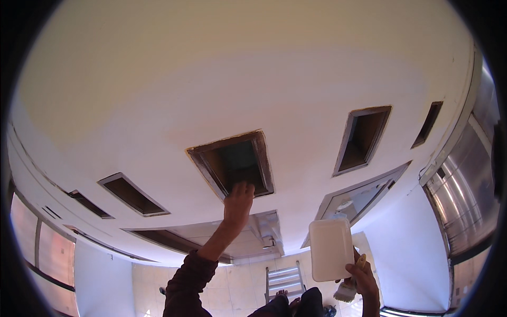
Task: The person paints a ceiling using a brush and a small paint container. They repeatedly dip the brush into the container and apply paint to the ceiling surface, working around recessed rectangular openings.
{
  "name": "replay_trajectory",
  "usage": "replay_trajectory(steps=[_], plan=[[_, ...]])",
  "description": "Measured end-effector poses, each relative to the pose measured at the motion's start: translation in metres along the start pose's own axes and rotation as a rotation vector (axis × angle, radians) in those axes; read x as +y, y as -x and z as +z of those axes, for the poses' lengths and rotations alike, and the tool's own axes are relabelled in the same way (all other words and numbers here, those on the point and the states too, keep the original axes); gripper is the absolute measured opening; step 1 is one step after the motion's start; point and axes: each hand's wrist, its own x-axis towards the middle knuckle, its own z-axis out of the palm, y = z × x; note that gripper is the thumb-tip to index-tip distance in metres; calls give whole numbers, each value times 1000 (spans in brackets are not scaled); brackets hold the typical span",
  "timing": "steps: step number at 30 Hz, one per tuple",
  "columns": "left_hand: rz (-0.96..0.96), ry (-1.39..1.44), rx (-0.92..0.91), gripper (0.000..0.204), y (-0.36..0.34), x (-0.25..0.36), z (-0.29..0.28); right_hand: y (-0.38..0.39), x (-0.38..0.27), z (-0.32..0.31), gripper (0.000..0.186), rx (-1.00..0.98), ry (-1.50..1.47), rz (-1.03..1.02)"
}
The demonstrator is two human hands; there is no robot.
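My left hand (240, 199) reaches up to the wall with its fingers curled over the lower edge of a brown opening frame (267, 177). The fingertips lie inside the dark opening, partly hidden. Lower right, my right hand (363, 276) is closed on a white rectangular tub (331, 251) and a paintbrush (345, 292) together. The brush hangs bristles down, its yellowish handle end (361, 260) showing above the fingers. The tub's flat side faces me, so its contents are hidden.
More framed openings sit in the pale wall, one to the right (363, 140) and one to the left (134, 195). Doorways with frames (364, 190) lie below. A metal stepladder (284, 280) stands below near my legs on the tiled floor (227, 285). Metal-like panels (465, 185) line the far right.
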Motion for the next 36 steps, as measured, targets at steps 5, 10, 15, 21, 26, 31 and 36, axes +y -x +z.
replay_trajectory(steps=[5, 10, 15, 21, 26, 31, 36], plan=[[-69, 19, -42, 22, -5, 4, -1, 5, -25, -11, 83, -30, 14, 58], [-152, 67, -130, 21, -6, 8, 0, 15, -65, 2, 76, -17, 57, 70], [-153, 45, -86, 22, -4, 9, -2, 17, -81, 3, 80, -43, 86, 168], [-189, 119, -60, 23, -6, 8, 1, 28, -114, 22, 76, -62, 124, 205], [-226, 134, -36, 19, -10, 8, 0, 28, -117, 33, 76, -11, 187, 145], [-274, 158, -67, 17, -10, 11, -1, 34, -126, 50, 72, -2, 145, 186], [-272, 255, -48, 21, -7, 7, 4, 43, -119, 72, 60, 44, 104, 133]])
